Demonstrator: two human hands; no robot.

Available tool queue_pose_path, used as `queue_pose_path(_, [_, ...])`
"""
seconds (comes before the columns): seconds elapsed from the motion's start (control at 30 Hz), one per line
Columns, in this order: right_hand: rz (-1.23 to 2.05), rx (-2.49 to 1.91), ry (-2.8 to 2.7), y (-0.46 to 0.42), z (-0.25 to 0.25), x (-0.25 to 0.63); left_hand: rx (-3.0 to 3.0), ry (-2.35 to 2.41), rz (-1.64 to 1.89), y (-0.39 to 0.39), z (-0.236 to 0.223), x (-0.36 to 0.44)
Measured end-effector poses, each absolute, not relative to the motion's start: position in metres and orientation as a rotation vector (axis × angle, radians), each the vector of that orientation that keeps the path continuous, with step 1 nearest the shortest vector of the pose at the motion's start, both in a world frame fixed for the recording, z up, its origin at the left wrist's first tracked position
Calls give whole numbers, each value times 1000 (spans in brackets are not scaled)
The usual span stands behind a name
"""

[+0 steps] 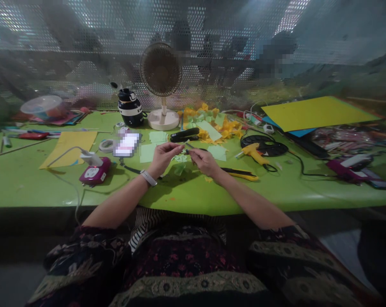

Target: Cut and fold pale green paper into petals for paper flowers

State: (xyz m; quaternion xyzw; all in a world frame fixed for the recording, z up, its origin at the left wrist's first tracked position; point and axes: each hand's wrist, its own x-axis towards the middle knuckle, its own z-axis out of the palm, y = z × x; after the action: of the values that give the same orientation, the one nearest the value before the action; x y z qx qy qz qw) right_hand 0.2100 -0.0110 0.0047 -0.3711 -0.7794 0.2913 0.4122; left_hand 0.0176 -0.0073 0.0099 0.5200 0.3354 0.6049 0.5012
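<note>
My left hand (166,156), with a white watch band on the wrist, is closed in a pinch on a small pale green paper piece (187,142). Close beside it, my right hand (205,162) is wrapped round what look like small scissors (190,146), mostly hidden by the fingers. Below the fingertips lie green paper scraps (180,158). Just behind the hands is a black stapler (184,134). A yellow box cutter (240,173) lies by my right wrist. Light green paper sheets (147,153) flank both hands.
Behind are yellow and green paper cutouts (208,123), a fan (162,81) and a bottle (129,108). To the right sit a yellow glue gun (253,152), a black coiled reel (272,146) and coloured sheets (320,113). A phone (126,145) and purple power socket (95,170) lie left, with trailing cables.
</note>
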Motion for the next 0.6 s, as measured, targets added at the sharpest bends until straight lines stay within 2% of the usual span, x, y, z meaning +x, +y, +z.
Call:
queue_pose_path(0.3, [737,-948,-1932,-11,4,210,1200,749,1387,-3,4,16])
queue_pose_path(0.6, [647,-893,-1964,-8,1,210,1232,856,1477,-6,9,18])
